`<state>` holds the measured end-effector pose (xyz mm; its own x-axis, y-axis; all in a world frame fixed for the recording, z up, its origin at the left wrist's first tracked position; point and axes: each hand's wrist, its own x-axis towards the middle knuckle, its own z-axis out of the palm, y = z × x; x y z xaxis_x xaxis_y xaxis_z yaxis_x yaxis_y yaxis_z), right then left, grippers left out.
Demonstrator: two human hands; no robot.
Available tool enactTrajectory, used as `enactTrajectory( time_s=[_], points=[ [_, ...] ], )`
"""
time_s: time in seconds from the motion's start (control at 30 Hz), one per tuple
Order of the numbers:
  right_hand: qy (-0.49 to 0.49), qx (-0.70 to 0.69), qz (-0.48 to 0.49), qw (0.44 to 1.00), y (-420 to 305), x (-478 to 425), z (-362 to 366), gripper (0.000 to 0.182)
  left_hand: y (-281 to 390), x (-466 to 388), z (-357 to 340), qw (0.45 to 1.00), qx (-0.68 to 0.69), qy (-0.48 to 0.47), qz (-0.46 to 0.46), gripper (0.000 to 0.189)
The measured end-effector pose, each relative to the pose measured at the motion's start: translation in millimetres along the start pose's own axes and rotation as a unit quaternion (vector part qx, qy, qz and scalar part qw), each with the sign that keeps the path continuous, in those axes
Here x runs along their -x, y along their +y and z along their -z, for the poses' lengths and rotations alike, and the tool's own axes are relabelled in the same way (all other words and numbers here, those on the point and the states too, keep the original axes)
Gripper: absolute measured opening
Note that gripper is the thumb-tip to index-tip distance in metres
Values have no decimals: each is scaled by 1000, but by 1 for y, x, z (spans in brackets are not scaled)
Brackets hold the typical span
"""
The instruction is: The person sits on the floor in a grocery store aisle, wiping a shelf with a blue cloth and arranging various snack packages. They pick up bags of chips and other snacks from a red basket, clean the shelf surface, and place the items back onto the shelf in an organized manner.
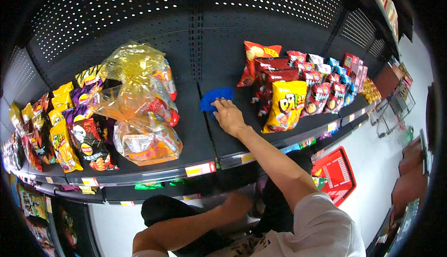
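My right hand [228,116] rests on a bunched blue cloth [219,95], its fingers pressing the cloth against the black shelf [195,131]. To the right of this hand stands a yellow snack bag [285,105], with dark red snack bags [281,75] behind it. My left hand [240,203] is low, below the shelf's front edge and near my knees. It is blurred, so its fingers and anything in them cannot be made out.
Gift bags in clear and gold film [150,142] stand left of the cloth, beside rows of chip bags [91,145]. Price tags [200,169] line the shelf's front edge. A red shopping basket [337,173] sits on the floor at right, with a wire cart [394,107] farther off.
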<state>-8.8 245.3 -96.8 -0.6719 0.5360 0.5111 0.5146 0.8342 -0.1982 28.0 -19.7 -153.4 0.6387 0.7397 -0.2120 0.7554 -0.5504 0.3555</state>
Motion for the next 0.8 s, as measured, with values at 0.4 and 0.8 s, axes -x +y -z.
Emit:
enactTrajectory(
  time_s=[0.4,0.8],
  points=[
    [-52,-372,-152,914,-22,96,105,24,-5,-6,13,991,-58,-116,26,25],
    [286,-446,-391,753,12,319,344,36,15,-7,47,962,48,-199,179,32]
  ],
)
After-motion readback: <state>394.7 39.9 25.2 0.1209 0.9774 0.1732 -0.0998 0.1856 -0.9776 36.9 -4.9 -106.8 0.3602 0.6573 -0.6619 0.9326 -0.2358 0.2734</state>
